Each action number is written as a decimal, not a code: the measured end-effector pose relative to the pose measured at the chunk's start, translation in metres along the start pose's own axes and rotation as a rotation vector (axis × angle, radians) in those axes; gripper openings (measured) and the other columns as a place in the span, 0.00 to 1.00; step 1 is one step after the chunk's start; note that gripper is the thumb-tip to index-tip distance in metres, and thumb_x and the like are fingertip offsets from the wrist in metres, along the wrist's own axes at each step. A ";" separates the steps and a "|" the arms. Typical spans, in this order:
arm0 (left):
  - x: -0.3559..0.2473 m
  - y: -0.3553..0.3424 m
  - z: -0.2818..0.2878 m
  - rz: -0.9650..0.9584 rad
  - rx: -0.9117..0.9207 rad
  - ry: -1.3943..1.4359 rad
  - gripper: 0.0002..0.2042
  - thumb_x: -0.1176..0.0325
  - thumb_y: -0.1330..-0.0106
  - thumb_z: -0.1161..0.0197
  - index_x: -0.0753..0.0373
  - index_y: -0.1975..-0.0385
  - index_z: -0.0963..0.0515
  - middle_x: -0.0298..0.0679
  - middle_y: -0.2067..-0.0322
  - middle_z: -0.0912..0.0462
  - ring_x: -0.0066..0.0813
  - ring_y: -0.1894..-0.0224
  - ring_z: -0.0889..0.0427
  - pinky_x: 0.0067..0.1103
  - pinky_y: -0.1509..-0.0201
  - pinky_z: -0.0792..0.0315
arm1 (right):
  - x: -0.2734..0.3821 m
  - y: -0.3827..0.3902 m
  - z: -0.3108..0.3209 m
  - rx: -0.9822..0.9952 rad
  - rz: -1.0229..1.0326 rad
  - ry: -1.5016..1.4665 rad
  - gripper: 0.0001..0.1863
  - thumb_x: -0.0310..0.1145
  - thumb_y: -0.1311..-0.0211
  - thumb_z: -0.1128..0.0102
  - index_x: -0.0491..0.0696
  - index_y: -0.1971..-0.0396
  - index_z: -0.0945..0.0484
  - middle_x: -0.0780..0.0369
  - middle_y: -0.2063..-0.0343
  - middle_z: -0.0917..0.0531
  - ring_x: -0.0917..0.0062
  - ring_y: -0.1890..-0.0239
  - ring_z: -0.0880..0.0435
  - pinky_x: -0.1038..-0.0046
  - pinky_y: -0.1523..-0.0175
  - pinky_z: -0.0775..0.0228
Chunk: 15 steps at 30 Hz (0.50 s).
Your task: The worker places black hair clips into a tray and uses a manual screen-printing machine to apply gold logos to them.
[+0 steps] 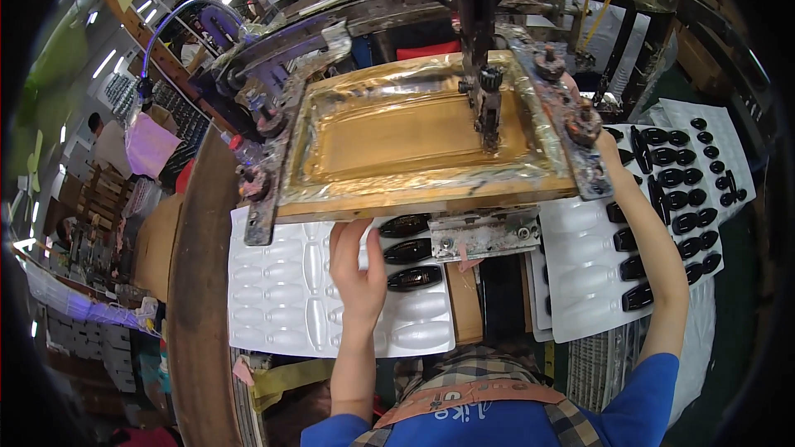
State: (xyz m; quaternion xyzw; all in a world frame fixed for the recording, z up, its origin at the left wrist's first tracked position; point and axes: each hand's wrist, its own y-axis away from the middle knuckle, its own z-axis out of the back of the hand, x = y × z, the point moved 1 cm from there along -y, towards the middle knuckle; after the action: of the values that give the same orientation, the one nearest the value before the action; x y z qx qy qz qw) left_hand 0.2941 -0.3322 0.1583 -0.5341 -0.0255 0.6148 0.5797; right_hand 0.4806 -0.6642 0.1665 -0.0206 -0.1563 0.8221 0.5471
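Note:
A screen-printing frame (373,207) with gold ink on its mesh spans the middle, just above the work. My left hand (359,275) reaches up to the frame's front edge over the left white moulded tray (277,335). Its thumb and fingers are apart with nothing seen between them; some fingertips are hidden by the frame. Beside it, several glossy black bottle-shaped pieces (414,278) with gold print lie in the tray. My right hand (609,153) is at the frame's right metal bar (590,165), which hides most of its fingers.
A metal fixture (487,234) sits below the frame's front edge. The right white tray (584,306) holds several rows of black pieces (687,222). Above the mesh hangs the press's dark upright arm (478,16). A pink cloth (151,146) hangs at left, near a person (108,145).

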 end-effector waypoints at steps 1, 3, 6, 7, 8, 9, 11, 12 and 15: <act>-0.004 -0.012 -0.010 -0.051 0.051 0.034 0.09 0.79 0.45 0.47 0.68 0.65 0.26 0.49 0.64 0.24 0.46 0.58 0.27 0.29 0.54 0.35 | -0.040 0.004 -0.022 -0.128 0.150 -0.019 0.17 0.31 0.54 0.44 0.43 0.61 0.29 0.56 0.63 0.26 0.64 0.61 0.28 0.68 0.56 0.35; 0.001 -0.029 -0.026 -0.026 0.164 0.091 0.08 0.75 0.45 0.46 0.67 0.65 0.26 0.48 0.67 0.24 0.44 0.62 0.26 0.29 0.56 0.34 | -0.043 0.013 -0.020 -0.022 -0.030 -0.369 0.17 0.28 0.52 0.49 0.42 0.60 0.31 0.54 0.58 0.27 0.62 0.57 0.28 0.70 0.53 0.36; 0.016 -0.047 -0.052 -0.110 0.375 0.100 0.10 0.70 0.45 0.44 0.64 0.64 0.26 0.46 0.66 0.23 0.42 0.62 0.25 0.29 0.55 0.34 | -0.052 0.038 -0.018 -0.123 0.094 -0.243 0.20 0.27 0.54 0.48 0.41 0.56 0.33 0.54 0.57 0.27 0.62 0.55 0.28 0.70 0.51 0.37; 0.032 -0.051 -0.064 -0.106 0.370 0.103 0.10 0.70 0.45 0.44 0.64 0.64 0.26 0.46 0.66 0.23 0.42 0.62 0.25 0.29 0.55 0.34 | -0.049 0.047 -0.011 -0.230 0.209 -0.018 0.22 0.26 0.55 0.47 0.41 0.55 0.33 0.54 0.57 0.27 0.63 0.56 0.28 0.70 0.51 0.37; 0.048 -0.055 -0.074 -0.321 0.298 0.067 0.11 0.70 0.45 0.44 0.64 0.63 0.27 0.44 0.65 0.23 0.39 0.62 0.24 0.27 0.55 0.33 | -0.050 0.058 -0.002 -0.119 0.120 -0.149 0.27 0.26 0.57 0.41 0.41 0.52 0.35 0.54 0.56 0.28 0.67 0.55 0.28 0.72 0.52 0.36; 0.059 -0.058 -0.078 -0.530 0.220 0.017 0.11 0.70 0.45 0.43 0.64 0.62 0.27 0.42 0.64 0.23 0.35 0.62 0.24 0.25 0.55 0.32 | -0.030 0.060 0.015 -0.023 0.033 -0.318 0.29 0.29 0.58 0.38 0.41 0.51 0.36 0.56 0.55 0.28 0.69 0.55 0.29 0.73 0.52 0.36; 0.058 -0.078 -0.087 -0.491 0.185 0.069 0.12 0.70 0.45 0.43 0.64 0.62 0.27 0.42 0.64 0.23 0.34 0.62 0.24 0.24 0.55 0.32 | 0.007 0.064 0.047 0.126 -0.095 -0.565 0.35 0.30 0.61 0.33 0.41 0.50 0.38 0.57 0.52 0.30 0.72 0.51 0.33 0.74 0.47 0.41; 0.062 -0.080 -0.085 -0.448 0.158 0.119 0.12 0.70 0.45 0.43 0.64 0.61 0.27 0.42 0.64 0.23 0.34 0.62 0.24 0.24 0.55 0.32 | 0.015 0.065 0.052 0.184 -0.129 -0.647 0.39 0.29 0.63 0.31 0.40 0.48 0.40 0.58 0.50 0.32 0.74 0.47 0.36 0.74 0.43 0.46; 0.062 -0.095 -0.091 -0.330 0.099 0.299 0.12 0.71 0.45 0.43 0.65 0.61 0.27 0.42 0.64 0.23 0.32 0.62 0.24 0.23 0.55 0.32 | 0.031 0.070 0.062 0.130 -0.102 -0.687 0.39 0.33 0.65 0.29 0.39 0.49 0.39 0.57 0.51 0.32 0.74 0.48 0.35 0.74 0.43 0.46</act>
State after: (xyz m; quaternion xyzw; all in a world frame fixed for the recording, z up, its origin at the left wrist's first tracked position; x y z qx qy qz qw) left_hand 0.4369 -0.3089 0.1425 -0.5786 0.0038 0.4262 0.6954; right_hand 0.3931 -0.6751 0.2100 0.2999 -0.2793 0.7609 0.5032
